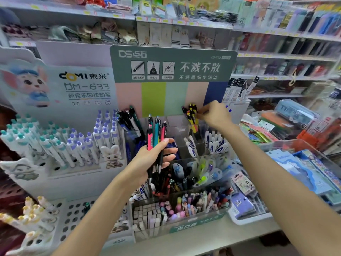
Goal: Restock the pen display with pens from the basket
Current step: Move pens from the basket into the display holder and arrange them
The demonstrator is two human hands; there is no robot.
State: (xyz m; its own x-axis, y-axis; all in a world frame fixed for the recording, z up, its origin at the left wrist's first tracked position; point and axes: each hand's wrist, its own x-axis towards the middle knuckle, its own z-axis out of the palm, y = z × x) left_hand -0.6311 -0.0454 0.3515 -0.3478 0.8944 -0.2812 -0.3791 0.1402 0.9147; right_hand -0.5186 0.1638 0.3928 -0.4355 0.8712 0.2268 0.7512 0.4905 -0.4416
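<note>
right hand fingers pinch the yellow pens; seat them upright in the compartment while left hand grips spare pens.

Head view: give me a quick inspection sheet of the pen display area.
Surface: pale shelf top under the displays.
Job's things: clear pen display, compartments partly filled; yellow-black pens in the back compartment; bundle of pens in hand; basket not seen.
Clutter: packets heaped at right.
Hands: left hand grips the bundle; right hand pinches at the yellow-black pens.
Cables: nothing seen.
Surroundings: stocked shop shelves behind.
</note>
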